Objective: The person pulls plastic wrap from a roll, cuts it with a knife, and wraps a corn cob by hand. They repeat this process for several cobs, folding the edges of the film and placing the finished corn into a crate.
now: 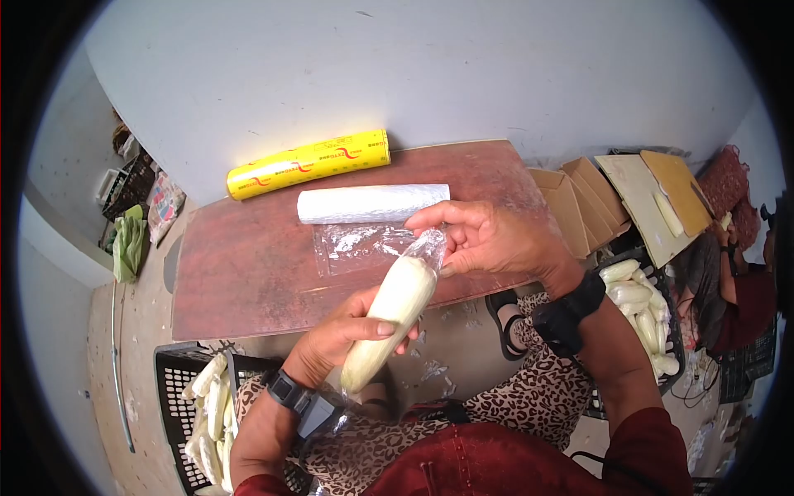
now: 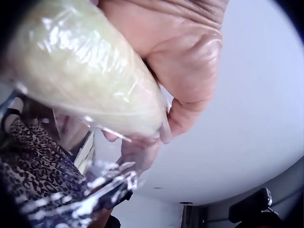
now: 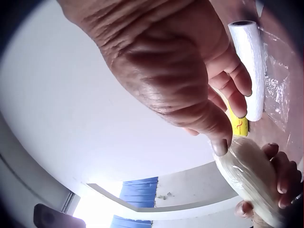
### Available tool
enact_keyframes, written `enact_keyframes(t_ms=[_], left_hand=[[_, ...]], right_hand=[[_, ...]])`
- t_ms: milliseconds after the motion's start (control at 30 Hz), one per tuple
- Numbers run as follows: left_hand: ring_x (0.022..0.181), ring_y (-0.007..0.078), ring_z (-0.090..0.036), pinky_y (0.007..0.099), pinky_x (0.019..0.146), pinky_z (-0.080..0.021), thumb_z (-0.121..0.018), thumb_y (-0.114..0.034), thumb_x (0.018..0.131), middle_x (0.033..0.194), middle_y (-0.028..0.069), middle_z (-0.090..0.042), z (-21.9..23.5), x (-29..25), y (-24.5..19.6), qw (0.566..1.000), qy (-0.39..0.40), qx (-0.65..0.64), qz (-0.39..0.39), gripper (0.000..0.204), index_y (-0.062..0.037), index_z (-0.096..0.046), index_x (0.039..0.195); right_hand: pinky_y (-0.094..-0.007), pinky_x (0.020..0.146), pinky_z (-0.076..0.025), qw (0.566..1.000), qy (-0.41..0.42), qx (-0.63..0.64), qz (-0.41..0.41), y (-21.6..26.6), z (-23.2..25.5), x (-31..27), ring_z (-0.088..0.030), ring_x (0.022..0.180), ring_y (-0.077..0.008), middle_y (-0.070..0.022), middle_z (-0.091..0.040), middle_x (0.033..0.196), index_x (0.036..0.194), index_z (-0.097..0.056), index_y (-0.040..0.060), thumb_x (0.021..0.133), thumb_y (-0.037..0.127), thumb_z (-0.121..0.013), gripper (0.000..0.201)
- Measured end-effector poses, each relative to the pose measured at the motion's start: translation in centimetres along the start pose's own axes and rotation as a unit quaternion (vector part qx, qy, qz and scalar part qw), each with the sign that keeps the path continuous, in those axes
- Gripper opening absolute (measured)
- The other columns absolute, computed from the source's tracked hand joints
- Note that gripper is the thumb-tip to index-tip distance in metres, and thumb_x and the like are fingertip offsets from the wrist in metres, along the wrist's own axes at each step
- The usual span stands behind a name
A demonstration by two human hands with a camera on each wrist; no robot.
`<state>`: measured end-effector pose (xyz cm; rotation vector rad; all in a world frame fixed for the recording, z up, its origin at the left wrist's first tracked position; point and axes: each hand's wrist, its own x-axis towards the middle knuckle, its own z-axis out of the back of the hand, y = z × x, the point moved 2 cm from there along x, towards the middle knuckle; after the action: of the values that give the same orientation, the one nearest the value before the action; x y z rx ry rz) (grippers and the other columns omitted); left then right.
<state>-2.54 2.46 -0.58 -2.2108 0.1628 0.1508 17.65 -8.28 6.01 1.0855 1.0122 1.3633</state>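
Note:
A pale ear of corn [image 1: 395,310] in its light husk, wrapped in shiny cling film, is tilted above my lap in front of the table. My left hand [image 1: 351,335] grips it around the lower middle, thumb across the top. At its upper end, clear cling film [image 1: 430,245] stands out loose, and my right hand [image 1: 496,240] holds that film between thumb and fingers. The right wrist view has my right thumb [image 3: 219,146] right at the end of the corn. Behind lies a white roll of cling film [image 1: 374,203], with a flat clear sheet [image 1: 356,248] on the tabletop before it.
A yellow printed roll [image 1: 310,163] lies at the back of the red-brown table [image 1: 240,273]. Crates of corn stand low on both sides, the left crate [image 1: 171,384] and wrapped ears [image 1: 637,302] at right. Cardboard boxes [image 1: 579,202] and another person [image 1: 740,289] are at right.

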Motion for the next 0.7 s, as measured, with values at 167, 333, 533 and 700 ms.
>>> enact_keyframes(t_ms=[167,333,533,700], left_hand=[[0.086,0.0173,-0.062,0.0278,0.078,-0.052,-0.07,-0.024,0.08,0.1,0.0135,-0.062,0.1,0.1,0.2,1.0,0.0,0.012,0.003,0.06,0.002,-0.045,0.127],[0.086,0.0148,-0.061,0.0266,0.078,-0.051,-0.066,-0.039,0.087,0.1,0.0106,-0.062,0.0,0.3,0.2,0.999,-0.018,0.002,-0.027,0.061,0.0012,-0.046,0.129],[0.086,0.0158,-0.062,0.0277,0.076,-0.052,-0.065,-0.041,0.087,0.102,0.0112,-0.062,0.0,0.4,0.1,0.991,-0.121,0.054,-0.021,0.06,0.0008,-0.048,0.127],[0.087,0.015,-0.063,0.027,0.077,-0.053,-0.072,-0.033,0.082,0.102,0.0096,-0.062,0.0,0.4,-0.1,0.983,-0.11,0.148,-0.02,0.061,0.0006,-0.047,0.127]], right_hand=[[-0.0188,0.066,-0.048,0.998,-0.031,0.012,0.051,-1.8,-0.1,0.7,-0.057,0.075,-0.0048,-0.0019,-0.063,0.083,0.097,-0.064,0.0005,0.086,0.003,-0.062,0.011],[-0.0205,0.06,-0.048,0.996,-0.074,0.048,0.016,-2.2,-0.3,0.9,-0.056,0.066,-0.0054,-0.0007,-0.061,0.077,0.089,-0.062,0.0004,0.088,0.003,-0.061,0.004],[-0.0199,0.058,-0.046,0.995,-0.09,0.034,-0.021,-2.2,-0.1,1.0,-0.055,0.067,-0.0052,0.0,-0.058,0.081,0.093,-0.056,0.0015,0.088,0.0,-0.061,0.007],[-0.0203,0.057,-0.046,0.994,-0.101,0.04,-0.021,-3.1,-0.8,1.4,-0.052,0.067,-0.0036,0.0013,-0.057,0.078,0.093,-0.057,0.0028,0.089,0.004,-0.06,0.005]])
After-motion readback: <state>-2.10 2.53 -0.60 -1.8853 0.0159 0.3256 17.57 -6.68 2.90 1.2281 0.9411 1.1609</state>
